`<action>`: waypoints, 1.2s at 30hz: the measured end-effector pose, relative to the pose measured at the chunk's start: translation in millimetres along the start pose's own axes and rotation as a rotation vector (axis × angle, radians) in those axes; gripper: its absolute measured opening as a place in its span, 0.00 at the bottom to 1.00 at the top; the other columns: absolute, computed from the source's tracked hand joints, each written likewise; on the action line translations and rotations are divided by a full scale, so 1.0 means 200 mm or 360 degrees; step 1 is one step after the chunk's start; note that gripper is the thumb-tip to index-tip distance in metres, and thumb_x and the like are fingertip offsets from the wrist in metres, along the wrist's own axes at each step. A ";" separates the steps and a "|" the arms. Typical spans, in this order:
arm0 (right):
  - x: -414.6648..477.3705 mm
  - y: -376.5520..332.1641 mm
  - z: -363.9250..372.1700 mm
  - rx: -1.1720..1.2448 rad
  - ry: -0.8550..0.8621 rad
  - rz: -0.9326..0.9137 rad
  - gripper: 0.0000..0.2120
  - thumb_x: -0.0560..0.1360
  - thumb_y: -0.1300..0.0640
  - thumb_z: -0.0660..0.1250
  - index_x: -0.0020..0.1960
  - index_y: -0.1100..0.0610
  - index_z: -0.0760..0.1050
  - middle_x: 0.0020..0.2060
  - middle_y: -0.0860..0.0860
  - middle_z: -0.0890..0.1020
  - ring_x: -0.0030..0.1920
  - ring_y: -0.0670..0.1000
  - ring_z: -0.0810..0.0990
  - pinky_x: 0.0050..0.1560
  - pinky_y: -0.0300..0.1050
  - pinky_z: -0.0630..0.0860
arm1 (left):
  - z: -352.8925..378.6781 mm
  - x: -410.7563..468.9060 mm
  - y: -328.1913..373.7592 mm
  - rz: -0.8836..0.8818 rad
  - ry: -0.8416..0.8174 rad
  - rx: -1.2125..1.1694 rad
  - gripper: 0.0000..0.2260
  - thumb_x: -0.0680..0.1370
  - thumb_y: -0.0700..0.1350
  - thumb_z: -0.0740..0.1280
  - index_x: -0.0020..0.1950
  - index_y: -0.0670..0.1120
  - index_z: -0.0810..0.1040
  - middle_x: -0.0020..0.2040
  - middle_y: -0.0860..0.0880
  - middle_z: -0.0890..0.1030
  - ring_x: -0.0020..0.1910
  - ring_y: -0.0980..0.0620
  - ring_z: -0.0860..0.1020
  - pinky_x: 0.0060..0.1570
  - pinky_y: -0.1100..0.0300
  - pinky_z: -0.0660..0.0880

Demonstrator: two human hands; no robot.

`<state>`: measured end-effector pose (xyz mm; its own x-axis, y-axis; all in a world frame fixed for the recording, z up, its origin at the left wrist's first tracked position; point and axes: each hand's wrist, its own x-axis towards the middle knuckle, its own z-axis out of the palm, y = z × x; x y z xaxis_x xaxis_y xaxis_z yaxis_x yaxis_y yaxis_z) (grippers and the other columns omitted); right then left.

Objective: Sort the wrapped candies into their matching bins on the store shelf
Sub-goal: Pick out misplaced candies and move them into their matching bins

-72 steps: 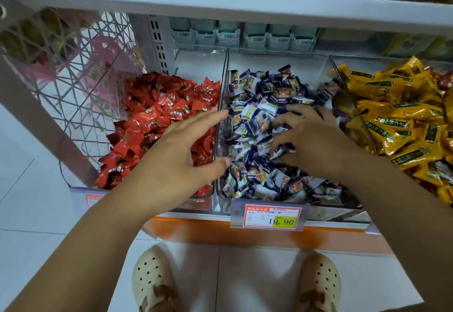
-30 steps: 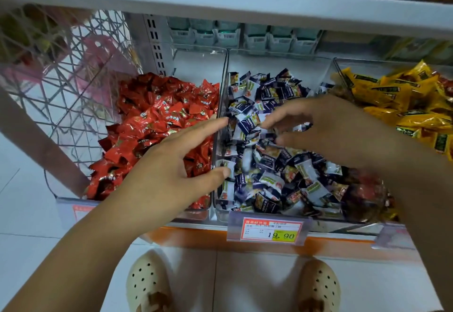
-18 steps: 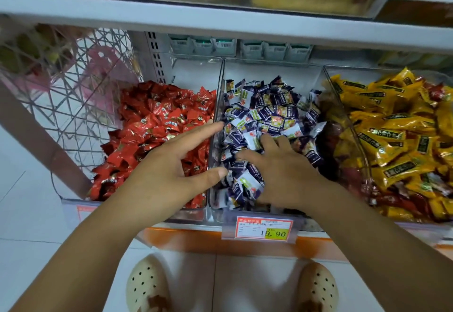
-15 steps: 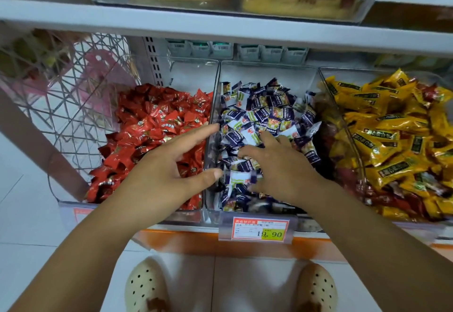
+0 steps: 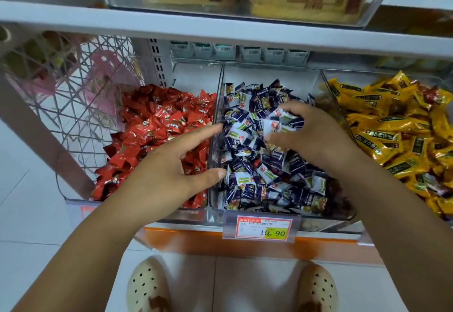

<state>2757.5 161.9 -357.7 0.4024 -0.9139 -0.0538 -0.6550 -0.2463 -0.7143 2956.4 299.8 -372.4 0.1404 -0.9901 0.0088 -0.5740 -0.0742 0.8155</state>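
The left hand [image 5: 169, 174] lies flat over the front of the red candies [image 5: 159, 130] in the left bin [image 5: 196, 73], fingers [image 5: 203, 132] straight and spread. The index tip and the thumb reach the clear divider [image 5: 217, 105], probably to steady that wall and stop red wrappers sliding across while the other hand works. The right hand [image 5: 318, 140] hangs over the middle bin [image 5: 269, 72] with its fingers curled round a small clutch of blue-and-white candies [image 5: 277, 123], thumb pressed underneath. It holds them just above the heap of the same wrappers, so it looks to be either lifting a handful to search through it or letting it fall back where it belongs. The task's candies therefore sit mostly sorted: red left, blue-and-white centre, yellow candies [image 5: 392, 130] in the right bin [image 5: 328, 91]. Some strays show, though: a red wrapper [image 5: 432, 93] lies among the yellow ones at the back, and darker reddish-brown pieces [image 5: 339, 196] gather in the middle bin's front right corner. The right forearm crosses that corner and hides part of it. A price tag [image 5: 263, 228] clips to the shelf edge below the middle bin, a wire basket [image 5: 73, 91] stands left of the bins, and the upper shelf [image 5: 220, 29] overhangs them, limiting the room for reaching to the back.
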 end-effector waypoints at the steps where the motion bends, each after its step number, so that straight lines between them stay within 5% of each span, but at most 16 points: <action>1: -0.01 -0.01 0.01 0.0039 -0.0005 -0.0021 0.30 0.71 0.47 0.73 0.70 0.44 0.67 0.71 0.44 0.68 0.67 0.48 0.69 0.56 0.39 0.65 | 0.00 0.00 0.00 -0.0001 -0.0002 -0.0001 0.29 0.71 0.57 0.71 0.63 0.79 0.62 0.57 0.82 0.63 0.51 0.87 0.60 0.47 0.79 0.64; 6: -0.03 -0.06 0.00 0.0062 -0.0406 -0.0152 0.19 0.72 0.43 0.69 0.62 0.35 0.71 0.64 0.39 0.73 0.56 0.41 0.77 0.56 0.40 0.72 | 0.00 0.00 0.00 -0.0015 -0.0011 0.0002 0.29 0.71 0.57 0.71 0.63 0.79 0.62 0.57 0.81 0.63 0.49 0.87 0.60 0.48 0.78 0.63; 11: -0.04 -0.04 -0.10 -0.0056 -0.0391 0.0182 0.11 0.80 0.64 0.60 0.56 0.56 0.80 0.52 0.58 0.83 0.39 0.51 0.80 0.39 0.44 0.80 | 0.00 0.00 0.00 -0.0017 -0.0007 -0.0002 0.29 0.70 0.57 0.71 0.63 0.79 0.62 0.58 0.80 0.63 0.51 0.83 0.61 0.49 0.77 0.63; 14: -0.04 0.02 0.00 -0.0809 -0.0703 0.0064 0.15 0.81 0.61 0.59 0.65 0.51 0.74 0.61 0.51 0.78 0.51 0.48 0.78 0.45 0.38 0.76 | 0.00 0.00 0.00 -0.0024 -0.0005 -0.0017 0.29 0.70 0.57 0.71 0.63 0.79 0.62 0.57 0.81 0.63 0.52 0.82 0.62 0.49 0.77 0.62; 17: -0.03 0.06 0.08 -0.0964 -0.0891 0.0033 0.31 0.80 0.56 0.64 0.78 0.51 0.53 0.73 0.55 0.65 0.67 0.55 0.70 0.65 0.50 0.71 | 0.01 0.00 0.01 -0.0028 -0.0011 -0.0021 0.29 0.70 0.57 0.71 0.63 0.79 0.63 0.60 0.79 0.63 0.59 0.72 0.65 0.49 0.75 0.63; 19: -0.05 0.08 0.13 -0.0987 -0.0965 0.0007 0.42 0.77 0.52 0.67 0.79 0.51 0.42 0.77 0.52 0.52 0.75 0.57 0.55 0.70 0.52 0.63 | 0.01 0.00 0.01 -0.0041 -0.0016 -0.0023 0.29 0.70 0.57 0.71 0.63 0.79 0.63 0.62 0.77 0.63 0.63 0.67 0.66 0.50 0.74 0.63; 22: -0.05 0.11 0.19 -0.0979 -0.0878 -0.0039 0.48 0.72 0.52 0.71 0.78 0.51 0.40 0.77 0.49 0.49 0.76 0.55 0.45 0.72 0.54 0.59 | 0.01 0.00 0.01 -0.0051 -0.0009 -0.0024 0.29 0.70 0.57 0.71 0.63 0.79 0.63 0.67 0.73 0.64 0.66 0.62 0.67 0.56 0.67 0.64; 25: -0.06 0.10 0.18 -0.0891 -0.0875 0.0007 0.47 0.71 0.53 0.71 0.78 0.51 0.44 0.77 0.47 0.46 0.76 0.55 0.42 0.73 0.57 0.58 | 0.01 0.00 0.01 -0.0044 -0.0004 -0.0030 0.29 0.70 0.56 0.71 0.63 0.79 0.63 0.64 0.76 0.64 0.65 0.64 0.66 0.52 0.72 0.64; 27: -0.07 0.07 0.13 -0.0773 -0.0993 0.0086 0.43 0.74 0.54 0.70 0.79 0.50 0.45 0.78 0.45 0.42 0.76 0.52 0.53 0.68 0.52 0.67 | 0.01 0.00 0.01 -0.0028 -0.0005 -0.0027 0.29 0.70 0.56 0.71 0.63 0.78 0.63 0.61 0.80 0.63 0.62 0.69 0.66 0.49 0.75 0.63; 29: -0.08 0.05 0.08 -0.0637 -0.0964 0.0128 0.36 0.77 0.54 0.67 0.78 0.49 0.51 0.78 0.47 0.50 0.53 0.41 0.74 0.46 0.36 0.74 | 0.00 0.01 0.00 -0.0006 -0.0001 -0.0018 0.29 0.70 0.56 0.72 0.63 0.78 0.64 0.58 0.81 0.63 0.55 0.79 0.64 0.48 0.78 0.62; 31: -0.07 0.05 0.08 -0.0462 -0.0668 0.0089 0.23 0.79 0.58 0.62 0.72 0.47 0.63 0.71 0.50 0.67 0.39 0.42 0.74 0.33 0.34 0.69 | 0.00 0.01 -0.01 0.0004 0.0010 -0.0002 0.29 0.70 0.56 0.73 0.63 0.77 0.65 0.57 0.81 0.63 0.50 0.85 0.61 0.48 0.80 0.61; 34: -0.01 0.09 0.17 -0.0348 -0.0212 -0.0046 0.19 0.81 0.62 0.58 0.70 0.48 0.67 0.56 0.54 0.80 0.37 0.49 0.74 0.33 0.39 0.67 | 0.00 0.01 -0.01 0.0010 0.0028 0.0002 0.29 0.70 0.55 0.74 0.63 0.76 0.66 0.56 0.82 0.64 0.48 0.88 0.59 0.48 0.83 0.61; 36: 0.01 0.09 0.23 -0.0382 -0.0156 -0.0123 0.22 0.80 0.59 0.62 0.72 0.45 0.66 0.50 0.51 0.78 0.36 0.47 0.72 0.39 0.41 0.68 | 0.01 0.01 -0.01 0.0039 0.0041 0.0012 0.28 0.69 0.54 0.74 0.64 0.74 0.67 0.56 0.82 0.64 0.49 0.89 0.59 0.49 0.85 0.60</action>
<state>2775.6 169.9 -402.5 0.5095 -0.8566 -0.0814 -0.7480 -0.3941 -0.5339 2956.5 297.4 -375.3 0.1469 -0.9882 0.0433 -0.5834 -0.0512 0.8106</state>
